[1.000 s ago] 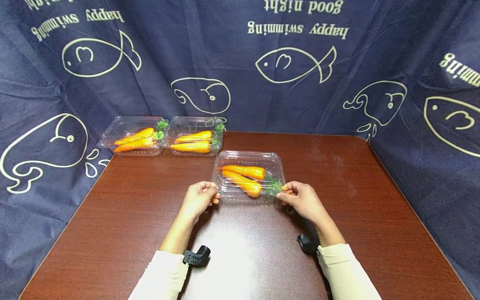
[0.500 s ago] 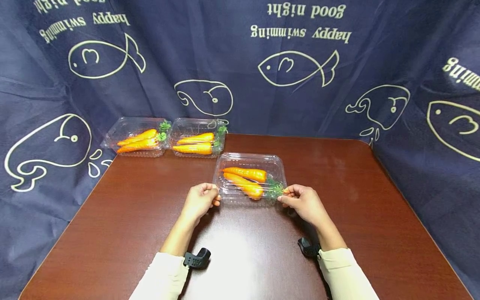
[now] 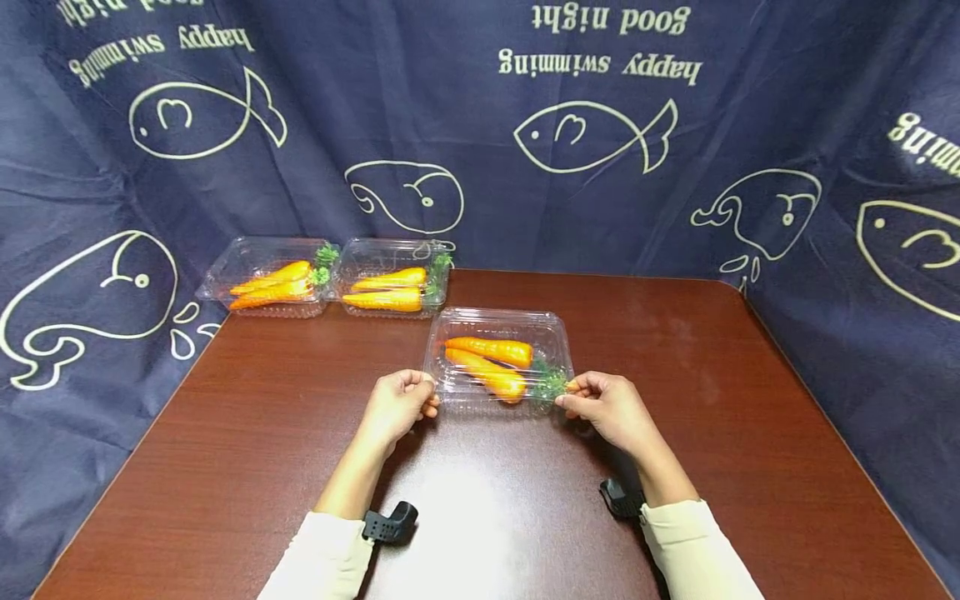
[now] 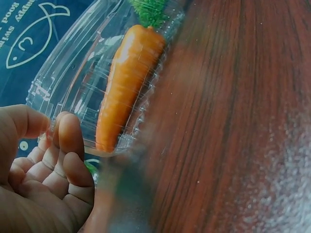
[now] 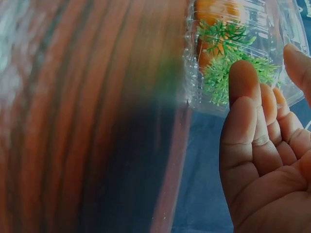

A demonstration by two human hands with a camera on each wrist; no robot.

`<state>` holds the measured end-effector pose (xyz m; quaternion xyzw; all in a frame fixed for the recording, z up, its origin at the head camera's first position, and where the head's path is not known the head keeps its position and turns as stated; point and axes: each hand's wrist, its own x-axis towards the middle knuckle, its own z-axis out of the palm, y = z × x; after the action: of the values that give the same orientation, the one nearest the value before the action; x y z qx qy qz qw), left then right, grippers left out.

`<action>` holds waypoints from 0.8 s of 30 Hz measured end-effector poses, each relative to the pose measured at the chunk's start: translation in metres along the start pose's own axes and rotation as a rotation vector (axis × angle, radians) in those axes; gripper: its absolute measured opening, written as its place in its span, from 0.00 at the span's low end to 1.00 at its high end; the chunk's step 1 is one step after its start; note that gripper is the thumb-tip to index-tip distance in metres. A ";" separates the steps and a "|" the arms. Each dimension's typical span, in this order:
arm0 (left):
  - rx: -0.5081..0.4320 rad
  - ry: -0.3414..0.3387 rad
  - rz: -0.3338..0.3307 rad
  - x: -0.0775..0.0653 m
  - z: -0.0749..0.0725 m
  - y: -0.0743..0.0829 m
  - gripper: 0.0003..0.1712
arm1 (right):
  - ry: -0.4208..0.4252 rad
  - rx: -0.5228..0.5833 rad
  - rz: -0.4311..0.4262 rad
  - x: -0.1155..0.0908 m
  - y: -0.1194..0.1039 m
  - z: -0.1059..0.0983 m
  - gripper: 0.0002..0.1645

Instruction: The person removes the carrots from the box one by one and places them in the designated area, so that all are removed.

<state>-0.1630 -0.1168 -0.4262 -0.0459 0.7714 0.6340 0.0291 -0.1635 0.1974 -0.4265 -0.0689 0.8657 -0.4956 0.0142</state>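
A clear plastic clamshell box with its lid down sits at the middle of the table. Inside lie two orange carrots with green leafy tops pointing right. My left hand pinches the box's near left corner between thumb and forefinger. At the near right corner, my right hand pinches the rim the same way, beside the leaves. The left wrist view shows one carrot through the clear wall, close to the left hand. In the right wrist view, green leaves show behind the right hand's fingertips.
Two more clear boxes with carrots stand side by side at the table's far left: a left box and a right box. A dark blue curtain with fish drawings hangs around the back and sides of the brown table.
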 end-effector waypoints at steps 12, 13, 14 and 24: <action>-0.002 -0.005 -0.005 -0.002 0.002 -0.001 0.09 | -0.009 0.001 0.016 -0.001 0.000 0.000 0.09; 0.003 0.000 -0.005 -0.002 0.002 -0.001 0.09 | -0.015 0.000 0.018 -0.001 0.000 0.000 0.09; 0.007 0.007 -0.007 -0.003 0.001 -0.001 0.09 | -0.021 0.002 0.019 -0.001 0.000 0.000 0.09; 0.008 -0.003 0.002 0.001 0.002 0.002 0.10 | -0.004 -0.004 -0.006 0.001 0.000 -0.003 0.09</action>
<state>-0.1641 -0.1148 -0.4247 -0.0439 0.7739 0.6311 0.0297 -0.1644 0.1995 -0.4246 -0.0727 0.8664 -0.4938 0.0143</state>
